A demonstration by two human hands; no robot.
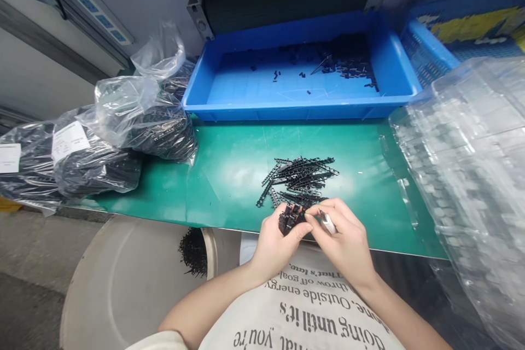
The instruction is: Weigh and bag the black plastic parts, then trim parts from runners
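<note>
My left hand (pixel 275 243) is closed around a bundle of short black plastic strips (pixel 290 217), held over the front edge of the green bench. Thumb and index finger of my right hand (pixel 343 240) pinch at the right side of this bundle. A small tool with a white handle (pixel 328 223) and a dark end is tucked among my right fingers; its exact kind is not clear. Just beyond both hands, a loose pile of long black perforated plastic strips (pixel 301 175) lies on the green bench top (pixel 229 164).
A blue tray (pixel 295 103) behind the pile holds small black pieces (pixel 353 68) and a thin metal tool. Clear bags of black parts (pixel 159 131) stand left, stacked clear plastic trays (pixel 471 142) right. Below left is a large round bin (pixel 135 284) with black scraps.
</note>
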